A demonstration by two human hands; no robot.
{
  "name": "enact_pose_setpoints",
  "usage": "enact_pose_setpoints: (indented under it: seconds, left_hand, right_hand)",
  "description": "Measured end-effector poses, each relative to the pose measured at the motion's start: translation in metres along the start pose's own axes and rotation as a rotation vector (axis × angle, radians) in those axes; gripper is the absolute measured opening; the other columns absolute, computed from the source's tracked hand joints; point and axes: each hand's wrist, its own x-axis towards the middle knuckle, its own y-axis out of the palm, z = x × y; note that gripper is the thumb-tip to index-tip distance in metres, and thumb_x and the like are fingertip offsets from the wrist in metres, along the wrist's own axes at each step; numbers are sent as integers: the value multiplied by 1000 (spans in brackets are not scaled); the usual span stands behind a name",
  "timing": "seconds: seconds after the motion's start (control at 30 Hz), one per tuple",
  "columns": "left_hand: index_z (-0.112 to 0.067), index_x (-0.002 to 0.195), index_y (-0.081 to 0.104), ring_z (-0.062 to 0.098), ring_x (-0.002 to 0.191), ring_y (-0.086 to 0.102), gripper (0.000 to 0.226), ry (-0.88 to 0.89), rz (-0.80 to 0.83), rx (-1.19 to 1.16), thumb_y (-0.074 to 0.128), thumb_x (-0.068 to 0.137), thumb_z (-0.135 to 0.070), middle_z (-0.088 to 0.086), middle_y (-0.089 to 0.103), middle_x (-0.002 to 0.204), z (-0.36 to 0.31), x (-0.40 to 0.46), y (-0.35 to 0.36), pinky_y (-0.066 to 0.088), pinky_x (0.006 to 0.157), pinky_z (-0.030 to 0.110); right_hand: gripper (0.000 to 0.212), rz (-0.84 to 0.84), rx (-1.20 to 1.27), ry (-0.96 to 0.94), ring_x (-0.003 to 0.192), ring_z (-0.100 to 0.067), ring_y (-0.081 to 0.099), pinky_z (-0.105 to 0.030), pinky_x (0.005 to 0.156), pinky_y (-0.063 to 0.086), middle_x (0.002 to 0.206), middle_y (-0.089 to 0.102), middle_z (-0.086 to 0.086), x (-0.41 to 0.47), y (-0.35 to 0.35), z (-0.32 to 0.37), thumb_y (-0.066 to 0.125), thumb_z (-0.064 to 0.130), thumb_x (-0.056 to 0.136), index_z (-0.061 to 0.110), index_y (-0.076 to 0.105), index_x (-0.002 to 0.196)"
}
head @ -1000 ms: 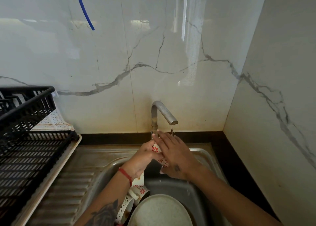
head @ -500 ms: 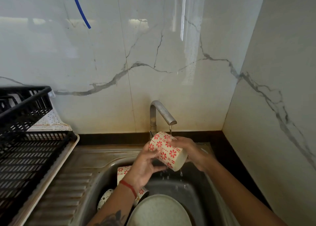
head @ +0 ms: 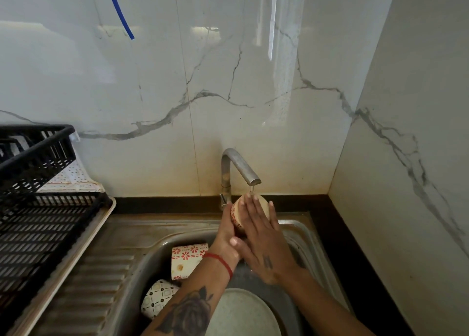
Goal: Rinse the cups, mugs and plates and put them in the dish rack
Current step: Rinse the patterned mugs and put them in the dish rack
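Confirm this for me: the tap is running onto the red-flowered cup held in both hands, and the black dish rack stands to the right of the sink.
One detail is wrong: the black dish rack stands left of the sink, not right, as the head view shows. The tap does run onto the red-flowered cup between left hand and right hand.

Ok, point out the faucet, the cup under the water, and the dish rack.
faucet (head: 241, 166): head view, on the angled spout.
cup (head: 237, 215): head view, on its patterned side between the hands.
dish rack (head: 38, 224): head view, on the black slatted floor.
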Motion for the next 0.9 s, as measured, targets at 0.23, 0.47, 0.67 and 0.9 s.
enact_pose_setpoints:
  seconds: [0.23,0.47,0.67,0.9]
  left_hand:
    - [-2,125,50,40,98,61,64,-207,40,-289,65,83,-48,27,59,115,-6,3,-14,53,67,49]
    - [-3,106,65,36,74,72,56,-207,90,-158,57,86,-55,22,73,90,3,5,-8,55,58,38]
    - [-3,117,61,37,89,69,63,-166,73,-140,69,77,-51,22,69,106,1,4,-23,58,68,43]
    - [-15,133,44,30,106,59,81,135,84,96,80,60,-19,14,61,118,-1,-13,-9,56,61,36]
  right_hand:
    - [67,90,-61,-202,143,-1,-17,-27,113,-18,158,-7,11,-24,-5,-43,7,65,94,29,-2,150]
    - [84,1,-7,4,139,-11,-32,-29,112,-23,150,-30,1,-6,-5,-2,-14,71,82,17,-18,146]
    - [53,-381,180,-180,138,-17,34,-43,111,32,146,39,-1,-31,6,-3,44,41,96,12,44,140]
    - [104,-169,940,613,122,-9,42,-13,82,36,135,42,8,-11,24,-4,76,66,55,39,23,139]
